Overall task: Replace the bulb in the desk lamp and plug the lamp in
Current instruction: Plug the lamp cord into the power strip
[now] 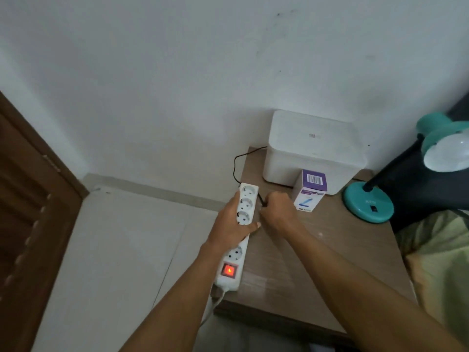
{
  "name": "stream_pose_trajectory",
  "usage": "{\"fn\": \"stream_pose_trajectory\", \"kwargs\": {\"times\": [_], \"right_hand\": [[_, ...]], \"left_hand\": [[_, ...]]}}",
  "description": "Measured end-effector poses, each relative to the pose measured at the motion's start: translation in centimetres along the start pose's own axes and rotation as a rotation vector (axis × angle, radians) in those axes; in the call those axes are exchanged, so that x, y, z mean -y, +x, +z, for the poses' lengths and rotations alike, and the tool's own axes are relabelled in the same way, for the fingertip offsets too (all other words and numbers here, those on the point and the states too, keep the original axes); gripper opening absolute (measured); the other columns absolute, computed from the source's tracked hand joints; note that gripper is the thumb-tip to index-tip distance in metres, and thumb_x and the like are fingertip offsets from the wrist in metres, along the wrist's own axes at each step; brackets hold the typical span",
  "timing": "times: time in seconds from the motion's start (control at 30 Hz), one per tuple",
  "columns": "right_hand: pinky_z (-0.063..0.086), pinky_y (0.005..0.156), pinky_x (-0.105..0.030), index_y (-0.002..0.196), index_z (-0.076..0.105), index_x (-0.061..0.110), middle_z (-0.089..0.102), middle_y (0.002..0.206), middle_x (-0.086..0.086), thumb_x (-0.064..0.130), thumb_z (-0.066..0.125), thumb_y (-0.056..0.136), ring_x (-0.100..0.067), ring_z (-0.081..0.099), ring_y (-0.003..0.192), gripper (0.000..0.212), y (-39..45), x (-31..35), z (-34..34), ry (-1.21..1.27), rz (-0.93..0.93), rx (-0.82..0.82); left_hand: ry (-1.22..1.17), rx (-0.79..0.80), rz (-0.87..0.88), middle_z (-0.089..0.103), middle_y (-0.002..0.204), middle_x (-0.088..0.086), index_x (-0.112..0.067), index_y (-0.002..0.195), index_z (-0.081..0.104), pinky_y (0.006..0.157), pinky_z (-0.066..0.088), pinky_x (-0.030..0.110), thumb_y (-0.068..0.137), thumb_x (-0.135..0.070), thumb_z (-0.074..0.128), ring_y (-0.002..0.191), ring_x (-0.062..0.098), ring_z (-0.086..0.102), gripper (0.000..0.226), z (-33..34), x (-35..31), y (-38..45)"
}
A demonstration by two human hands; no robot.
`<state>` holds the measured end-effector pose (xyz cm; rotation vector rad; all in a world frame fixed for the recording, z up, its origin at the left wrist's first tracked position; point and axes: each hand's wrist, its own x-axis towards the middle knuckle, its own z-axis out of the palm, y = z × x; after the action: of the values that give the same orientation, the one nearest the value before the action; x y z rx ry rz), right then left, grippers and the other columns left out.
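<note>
- Our left hand (pixel 229 224) grips the power strip (pixel 239 235) at the table (pixel 317 250) edge; its switch (pixel 229 270) glows.
- Our right hand (pixel 278 207) is closed on the black cord (pixel 235 165) beside the strip.
- The lamp (pixel 368 203), bulb (pixel 448 154) fitted, stands at right, near the bulb box (pixel 309 190).

The power strip (pixel 241 229) is white, its switch (pixel 229 270) glowing orange-red. The lamp (pixel 368 204) is teal — base and shade alike — with a black stem and a white bulb (pixel 446 154). The small carton (pixel 309 190) is white with a purple top, a barcode and what looks like blue print. The box (pixel 314 148) at the table's (pixel 330 262) back edge is plain white; the table is brown wood-grain — the cord (pixel 237 163) black.
</note>
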<state>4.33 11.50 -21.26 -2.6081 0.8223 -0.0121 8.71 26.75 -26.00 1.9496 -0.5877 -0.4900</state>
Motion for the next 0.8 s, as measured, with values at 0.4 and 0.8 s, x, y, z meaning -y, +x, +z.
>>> {"fn": "stream_pose_trajectory", "kwargs": {"times": [0.4, 0.8], "right_hand": [[0.049, 0.067, -0.035, 0.084, 0.071, 0.005, 0.066, 0.085, -0.012, 0.019, 0.066, 0.083, -0.032, 0.063, 0.082, 0.015, -1.0, 0.3, -1.6, 0.080, 0.131, -0.056], [0.056, 0.068, -0.021, 0.088, 0.071, 0.020, 0.069, 0.075, 0.009, 0.013, 0.079, 0.081, -0.003, 0.067, 0.072, 0.013, -1.5, 3.3, -2.7, 0.498, -0.075, -0.170]], "left_hand": [[-0.051, 0.149, -0.074, 0.035, 0.160, -0.015, -0.036, 0.164, -0.005, 0.104, 0.035, 0.023, 0.086, -0.037, 0.083, 0.132, 0.002, 0.043, 0.118, -0.7, -0.8, -0.6], [-0.044, 0.241, -0.017, 0.050, 0.147, -0.016, -0.054, 0.154, -0.001, 0.106, 0.044, 0.027, 0.079, -0.039, 0.088, 0.127, 0.005, 0.055, 0.118, -1.7, -0.5, -2.0]]}}
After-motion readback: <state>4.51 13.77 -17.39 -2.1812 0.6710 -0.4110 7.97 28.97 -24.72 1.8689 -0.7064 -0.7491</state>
